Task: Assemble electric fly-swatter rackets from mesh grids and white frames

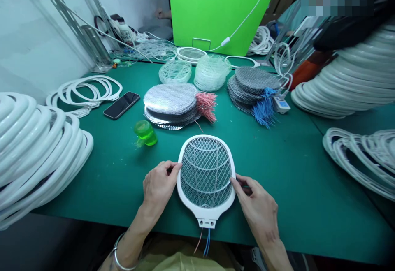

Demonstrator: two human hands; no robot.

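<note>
In front of me at the table's near edge is a white electric fly swatter head [206,213], with a metal mesh inside its frame. Red and blue wires hang from its neck over the edge. My left hand [161,182] pinches the left rim between thumb and fingers. On the opposite rim, my right hand [257,203] grips with the thumb on top and fingers at the side. Beyond it lies a stack of silver mesh sheets [171,98] with red wires. Right of that is a stack of dark mesh sheets [254,82] with blue wires.
A green jar [145,133] and a phone [121,105] lie to the left. White frames [37,147] are piled at far left, with another tall stack [348,77] at right. Clear plastic grids [211,72] sit behind the meshes, before a bright green board [216,12].
</note>
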